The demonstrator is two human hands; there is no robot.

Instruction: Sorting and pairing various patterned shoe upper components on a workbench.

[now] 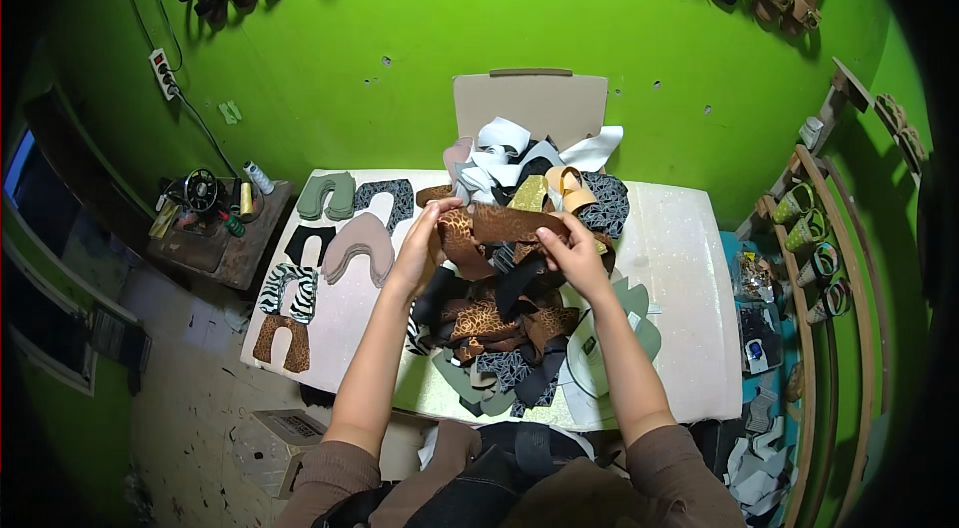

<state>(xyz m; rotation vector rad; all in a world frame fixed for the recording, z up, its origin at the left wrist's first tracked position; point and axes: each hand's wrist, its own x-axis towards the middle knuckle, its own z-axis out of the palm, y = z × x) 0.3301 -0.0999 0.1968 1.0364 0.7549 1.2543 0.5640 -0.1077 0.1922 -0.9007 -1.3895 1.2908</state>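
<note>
Above the middle of the table, my left hand (425,243) and my right hand (571,250) are closed on a brown leopard-print cut piece (509,222), curved like a shoe upper. The spotted side shows near my left fingers, a plainer brown face near my right. Whether it is one piece or two overlapping ones I cannot tell. Below my hands lies a loose heap of cut pieces (489,323) in leopard print, black, green and patterned grey. Beyond them, white scraps (494,163), a gold piece (529,193) and tan bands (567,186) are piled up.
On the table's (689,278) left stand sorted U-shaped stacks: green (327,196), grey-black patterned (390,200), beige (360,246), black (310,243), zebra (290,290) and leopard (283,341). A sewing machine (200,190) stands left, a wooden rack (814,328) with sandals right.
</note>
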